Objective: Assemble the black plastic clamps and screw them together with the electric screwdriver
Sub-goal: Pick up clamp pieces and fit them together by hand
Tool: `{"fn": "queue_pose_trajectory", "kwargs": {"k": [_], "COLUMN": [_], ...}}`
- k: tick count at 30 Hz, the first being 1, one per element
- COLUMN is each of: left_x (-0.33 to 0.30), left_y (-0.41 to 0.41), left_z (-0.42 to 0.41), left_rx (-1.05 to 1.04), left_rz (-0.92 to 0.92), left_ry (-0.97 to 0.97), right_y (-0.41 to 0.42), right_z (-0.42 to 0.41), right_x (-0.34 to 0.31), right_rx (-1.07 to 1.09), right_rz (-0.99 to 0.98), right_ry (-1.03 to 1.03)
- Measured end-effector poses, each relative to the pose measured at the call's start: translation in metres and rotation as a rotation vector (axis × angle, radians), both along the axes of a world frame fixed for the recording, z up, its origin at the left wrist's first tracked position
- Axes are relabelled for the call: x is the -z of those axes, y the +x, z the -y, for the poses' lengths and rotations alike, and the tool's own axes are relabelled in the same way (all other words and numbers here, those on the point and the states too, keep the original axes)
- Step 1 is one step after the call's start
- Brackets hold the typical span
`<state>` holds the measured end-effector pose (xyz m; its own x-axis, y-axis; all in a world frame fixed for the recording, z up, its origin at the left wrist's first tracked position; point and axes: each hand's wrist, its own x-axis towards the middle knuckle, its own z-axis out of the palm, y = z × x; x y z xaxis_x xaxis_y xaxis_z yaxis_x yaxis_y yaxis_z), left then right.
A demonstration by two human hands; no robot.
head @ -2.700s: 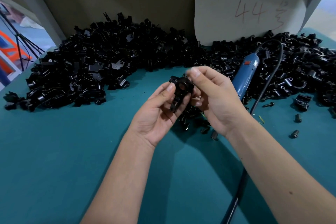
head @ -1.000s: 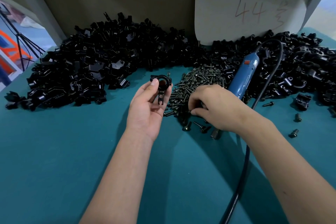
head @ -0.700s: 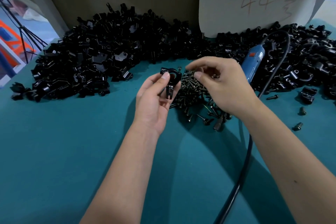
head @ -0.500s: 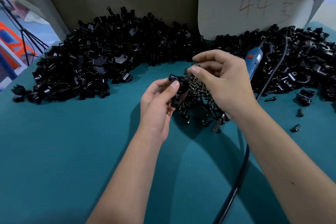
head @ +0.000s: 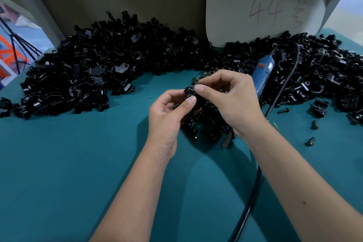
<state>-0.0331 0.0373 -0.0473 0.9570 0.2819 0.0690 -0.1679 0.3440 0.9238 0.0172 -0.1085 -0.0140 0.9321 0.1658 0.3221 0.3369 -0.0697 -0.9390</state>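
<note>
Both hands pinch one clamp (head: pixel 190 92) between them, seemingly above screws (head: pixel 208 124).

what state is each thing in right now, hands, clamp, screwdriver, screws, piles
left hand: grips the clamp from below
right hand: fingertips pinched at the clamp's top; a screw between them can't be made out
clamp: held off the table between both hands
screwdriver: lying idle against the right pile, cord attached
screws: loose heap under the hands
left pile: loose clamp parts
right pile: loose clamp parts
</note>
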Motion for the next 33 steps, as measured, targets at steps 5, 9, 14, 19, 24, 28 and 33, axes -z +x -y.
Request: {"fn": "queue_pose_trajectory", "kwargs": {"k": [5, 9, 14, 19, 24, 28, 33], "left_x": [0.001, 0.000, -0.003, -0.003, -0.005, -0.007, -0.008], "left_y": [0.005, 0.005, 0.004, 0.002, 0.002, 0.002, 0.000], "left_z": [-0.004, -0.005, 0.000, 0.005, 0.006, 0.004, 0.006], "left_rx": [0.005, 0.011, 0.040, 0.076, 0.090, 0.084, 0.078], "left_rz": [0.041, 0.035, 0.019, 0.014, 0.008, 0.007, 0.003], "left_ry": [0.126, 0.079, 0.004, -0.011, -0.078, -0.110, -0.105], "right_y": [-0.002, 0.001, -0.002, -0.007, -0.009, -0.008, -0.008], "right_z": [-0.002, 0.001, -0.003, -0.014, -0.014, -0.011, -0.011], "right_x": [0.003, 0.002, 0.004, 0.008, 0.005, 0.004, 0.003], "right_rx": [-0.025, -0.070, -0.138, -0.011, -0.100, -0.174, -0.104], "right_rz": [-0.020, -0.034, -0.129, -0.100, -0.137, -0.159, -0.163], "right_ry": [-0.008, -0.003, 0.084, 0.208, 0.251, 0.245, 0.254]}}
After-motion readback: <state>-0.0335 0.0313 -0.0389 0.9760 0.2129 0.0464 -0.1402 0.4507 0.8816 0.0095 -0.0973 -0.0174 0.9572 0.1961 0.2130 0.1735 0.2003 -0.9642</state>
